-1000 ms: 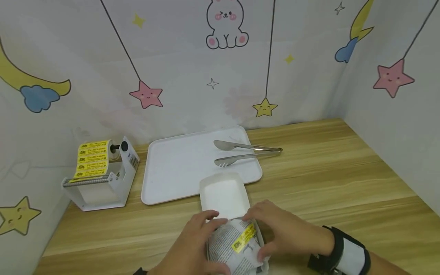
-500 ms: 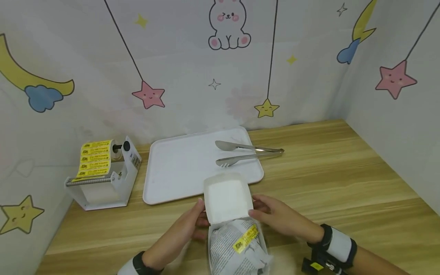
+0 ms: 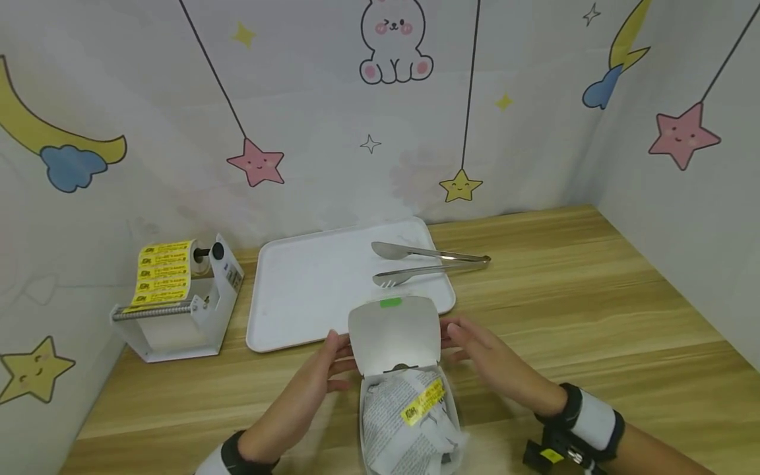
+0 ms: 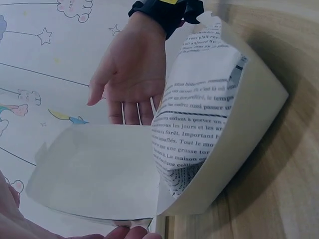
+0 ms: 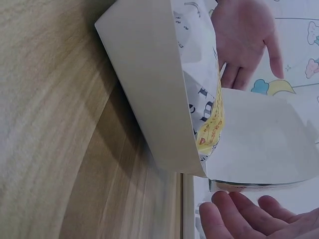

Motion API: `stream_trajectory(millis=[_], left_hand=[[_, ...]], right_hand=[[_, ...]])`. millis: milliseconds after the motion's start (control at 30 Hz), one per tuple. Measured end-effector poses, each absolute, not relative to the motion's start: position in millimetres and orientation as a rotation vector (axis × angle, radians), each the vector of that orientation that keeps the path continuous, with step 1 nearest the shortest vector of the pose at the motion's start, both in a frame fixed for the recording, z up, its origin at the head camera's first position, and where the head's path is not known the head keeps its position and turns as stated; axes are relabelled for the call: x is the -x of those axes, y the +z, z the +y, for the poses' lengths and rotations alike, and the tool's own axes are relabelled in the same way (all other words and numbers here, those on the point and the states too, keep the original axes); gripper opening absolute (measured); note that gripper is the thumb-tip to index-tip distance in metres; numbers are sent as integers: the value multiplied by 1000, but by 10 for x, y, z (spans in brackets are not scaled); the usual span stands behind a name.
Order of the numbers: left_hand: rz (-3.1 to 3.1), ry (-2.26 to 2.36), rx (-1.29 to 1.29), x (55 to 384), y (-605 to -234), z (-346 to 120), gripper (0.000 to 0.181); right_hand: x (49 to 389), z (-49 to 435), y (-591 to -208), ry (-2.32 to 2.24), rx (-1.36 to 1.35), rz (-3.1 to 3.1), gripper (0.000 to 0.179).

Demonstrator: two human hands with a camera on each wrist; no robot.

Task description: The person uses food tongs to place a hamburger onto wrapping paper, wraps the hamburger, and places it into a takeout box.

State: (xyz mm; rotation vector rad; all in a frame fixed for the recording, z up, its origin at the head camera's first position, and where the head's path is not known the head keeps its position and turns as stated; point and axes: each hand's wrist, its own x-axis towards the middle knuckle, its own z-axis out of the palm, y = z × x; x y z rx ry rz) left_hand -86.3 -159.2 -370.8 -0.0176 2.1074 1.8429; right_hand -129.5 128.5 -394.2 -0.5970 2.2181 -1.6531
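Note:
A white paper takeaway box (image 3: 363, 432) stands before me with its hinged lid (image 3: 394, 336) raised and a green mark on the lid's top edge. Inside lies a round parcel wrapped in newsprint paper (image 3: 398, 422), with a yellow label (image 3: 423, 401) stuck across it. My left hand (image 3: 309, 389) is at the lid's left side, fingers extended and their tips partly hidden behind it. On the other side my right hand (image 3: 489, 359) has its fingertips at the lid's right edge. In the right wrist view, fingers (image 5: 239, 214) lie behind the lid, loosely bent and gripping nothing.
A white tray (image 3: 297, 297) lies behind the box, with metal tongs (image 3: 427, 264) across its right part. At the left stands a label dispenser (image 3: 178, 303) with a roll of yellow labels. A patterned wall backs the wooden table (image 3: 564, 297).
Both hands have left the wrapped parcel and moved to the sides and back of the lid. The lid, which leaned back, now stands more upright and shows its green mark.

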Motion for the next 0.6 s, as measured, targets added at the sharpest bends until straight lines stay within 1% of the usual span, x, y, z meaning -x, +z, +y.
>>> stream_trajectory(millis=[133, 233, 467, 600], left_hand=[[2091, 1870, -4, 837, -3656, -1609, 74], [2078, 1907, -23, 815, -3643, -1606, 71], [2063, 1952, 0, 766, -3668, -1568, 66], [2124, 1910, 36, 755, -3740, -1545, 60]], right_hand=[[1286, 1299, -3926, -1731, 649, 2135, 53], [1269, 1300, -3925, -1762, 682, 2117, 53], [1207, 1297, -3934, -1768, 773, 2119, 44], [1154, 1296, -3941, -1729, 732, 2190, 37]])
